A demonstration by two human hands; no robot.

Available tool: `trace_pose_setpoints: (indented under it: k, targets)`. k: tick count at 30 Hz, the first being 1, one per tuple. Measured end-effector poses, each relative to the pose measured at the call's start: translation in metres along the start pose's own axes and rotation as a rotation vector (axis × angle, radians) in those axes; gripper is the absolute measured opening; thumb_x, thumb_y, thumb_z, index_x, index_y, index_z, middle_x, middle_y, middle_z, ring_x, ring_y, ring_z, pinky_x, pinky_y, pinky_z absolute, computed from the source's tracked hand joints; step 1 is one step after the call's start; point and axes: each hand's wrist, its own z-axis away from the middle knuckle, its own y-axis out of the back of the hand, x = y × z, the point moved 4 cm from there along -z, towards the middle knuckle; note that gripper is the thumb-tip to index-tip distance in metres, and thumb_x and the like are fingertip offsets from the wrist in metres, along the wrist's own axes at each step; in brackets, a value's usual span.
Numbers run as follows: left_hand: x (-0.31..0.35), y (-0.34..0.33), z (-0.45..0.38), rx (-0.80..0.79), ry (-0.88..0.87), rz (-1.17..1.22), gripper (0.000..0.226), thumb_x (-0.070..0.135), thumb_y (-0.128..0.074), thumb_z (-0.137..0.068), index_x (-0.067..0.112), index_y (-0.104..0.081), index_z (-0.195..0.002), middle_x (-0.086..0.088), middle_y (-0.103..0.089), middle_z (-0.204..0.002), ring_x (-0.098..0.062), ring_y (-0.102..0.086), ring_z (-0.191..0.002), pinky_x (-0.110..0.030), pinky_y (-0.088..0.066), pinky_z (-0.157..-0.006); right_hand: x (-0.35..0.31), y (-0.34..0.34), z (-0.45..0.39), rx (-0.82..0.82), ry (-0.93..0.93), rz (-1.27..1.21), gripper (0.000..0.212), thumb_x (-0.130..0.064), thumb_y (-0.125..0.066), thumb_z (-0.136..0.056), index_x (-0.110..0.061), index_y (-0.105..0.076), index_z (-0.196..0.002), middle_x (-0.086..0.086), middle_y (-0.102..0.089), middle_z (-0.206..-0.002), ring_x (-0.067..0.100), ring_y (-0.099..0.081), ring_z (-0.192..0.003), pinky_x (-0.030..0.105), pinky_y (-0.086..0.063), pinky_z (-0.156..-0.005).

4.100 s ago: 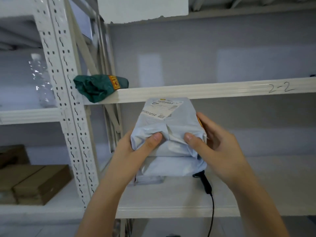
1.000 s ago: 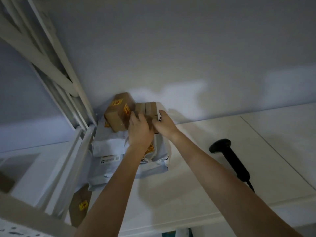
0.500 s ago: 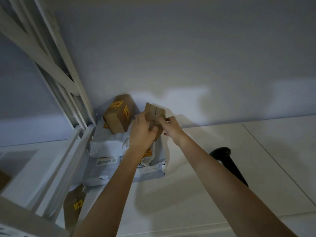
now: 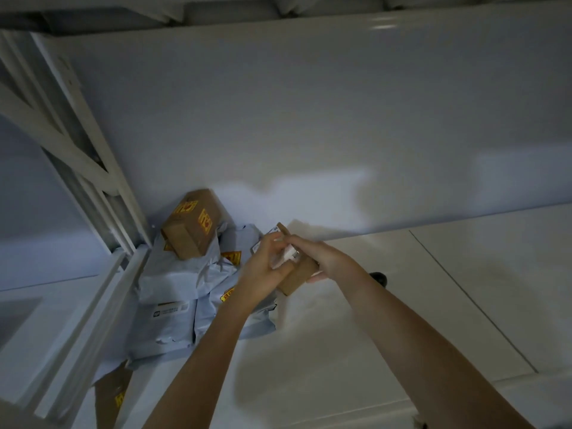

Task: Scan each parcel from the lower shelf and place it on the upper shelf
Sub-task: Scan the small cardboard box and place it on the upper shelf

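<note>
Shelf (image 4: 402,305): white board, open and bare across its right half; a seam runs diagonally on the right, and the near edge shows at lower right. A pale wall closes the far side. The rack post (image 4: 93,168) and its diagonal brace bound the left side.

Pile (image 4: 185,292), far-left corner against the post: grey poly mailers, creased, with printed labels and yellow-red stickers. A brown carton (image 4: 193,226) sits tilted on top, also with yellow-red stickers.

Box (image 4: 297,275): small, brown cardboard, white label on its upper face, held tilted above the shelf just right of the pile.

Left hand (image 4: 263,270): fingers curled over the box's left side and label.

Right hand (image 4: 322,258): fingers wrapped round the box's right side from above.

Scanner (image 4: 380,277): only a dark tip shows beside the right forearm, right of the box.
</note>
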Motion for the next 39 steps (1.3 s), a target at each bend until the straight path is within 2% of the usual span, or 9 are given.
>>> trace_pose_setpoints:
  k: [3,6,11,17,21,25,28,34,39]
  targets:
    - [0.005,0.006,0.004,0.144,-0.020,0.219,0.043,-0.002,-0.063,-0.084,0.014,-0.044,-0.119,-0.001,-0.059,-0.111,-0.014,-0.056,-0.107,-0.018,-0.047,-0.086,0.015,0.015,0.000,0.044,0.014,-0.055,0.061,-0.058,-0.063,-0.072,-0.014,-0.064,-0.114,0.005,-0.069,-0.103,0.016,-0.066,-0.091,0.031,-0.058,-0.077]
    - [0.003,0.017,0.011,0.428,0.082,0.276,0.034,0.006,-0.064,-0.086,0.016,-0.046,-0.113,-0.002,-0.053,-0.109,-0.019,-0.055,-0.107,-0.028,-0.045,-0.090,0.028,0.028,0.005,0.062,0.075,-0.218,0.057,-0.057,-0.059,-0.076,-0.016,-0.065,-0.115,0.006,-0.070,-0.110,0.018,-0.065,-0.100,0.033,-0.058,-0.079]
    - [-0.005,-0.010,0.008,0.143,0.461,0.449,0.071,0.046,-0.066,-0.079,0.006,-0.044,-0.134,-0.001,-0.058,-0.119,-0.019,-0.058,-0.106,-0.029,-0.046,-0.084,0.040,0.031,0.021,0.015,0.206,-0.412,0.027,-0.044,-0.050,-0.089,-0.025,-0.066,-0.100,0.002,-0.070,-0.107,0.018,-0.063,-0.103,0.040,-0.056,-0.088]
    - [-0.002,-0.030,0.006,0.035,0.399,0.538,0.044,0.036,-0.061,-0.087,0.013,-0.058,-0.125,-0.007,-0.070,-0.111,-0.020,-0.066,-0.100,-0.029,-0.055,-0.081,0.040,0.040,0.036,0.025,0.297,-0.402,0.026,-0.040,-0.046,-0.093,-0.026,-0.066,-0.103,-0.002,-0.071,-0.105,0.015,-0.064,-0.103,0.034,-0.054,-0.087]
    - [0.001,-0.032,0.005,0.016,0.391,0.535,0.043,0.032,-0.066,-0.084,0.013,-0.061,-0.122,-0.005,-0.072,-0.108,-0.018,-0.068,-0.098,-0.028,-0.056,-0.081,0.050,0.062,0.054,0.289,0.411,-0.054,0.052,-0.058,-0.039,-0.087,-0.017,-0.060,-0.112,-0.003,-0.063,-0.099,0.009,-0.063,-0.089,0.030,-0.049,-0.084]
    - [0.001,-0.033,0.006,0.012,0.370,0.573,0.044,0.034,-0.065,-0.085,0.013,-0.060,-0.123,-0.004,-0.072,-0.107,-0.017,-0.068,-0.099,-0.025,-0.056,-0.078,0.092,0.101,0.060,0.641,0.223,0.465,0.060,-0.046,-0.048,-0.090,-0.005,-0.043,-0.133,0.017,-0.045,-0.134,0.033,-0.043,-0.125,0.041,-0.037,-0.102]
    - [0.000,-0.036,0.003,0.013,0.366,0.632,0.050,0.029,-0.068,-0.084,0.010,-0.055,-0.128,-0.007,-0.071,-0.111,-0.018,-0.068,-0.101,-0.024,-0.058,-0.077,0.130,0.110,0.049,0.523,-0.008,0.574,0.049,-0.035,-0.057,-0.088,0.003,-0.046,-0.118,0.020,-0.053,-0.116,0.036,-0.053,-0.104,0.037,-0.045,-0.081]
    - [0.003,-0.045,-0.001,-0.016,0.331,0.686,0.064,0.021,-0.072,-0.079,0.010,-0.044,-0.135,-0.006,-0.070,-0.111,-0.021,-0.068,-0.102,-0.037,-0.053,-0.092,0.143,0.104,0.034,0.365,-0.037,0.280,0.017,-0.015,-0.054,-0.083,-0.001,-0.056,-0.093,0.010,-0.059,-0.069,0.023,-0.055,-0.057,0.028,-0.044,-0.055]
    - [-0.004,-0.048,-0.004,-0.011,0.324,0.643,0.081,0.027,-0.081,-0.066,0.012,-0.043,-0.136,-0.008,-0.066,-0.119,-0.021,-0.066,-0.104,-0.040,-0.051,-0.095,0.132,0.110,0.047,0.194,-0.104,-0.145,0.020,-0.006,-0.062,-0.080,0.003,-0.058,-0.098,0.011,-0.058,-0.068,0.022,-0.056,-0.059,0.031,-0.051,-0.058]
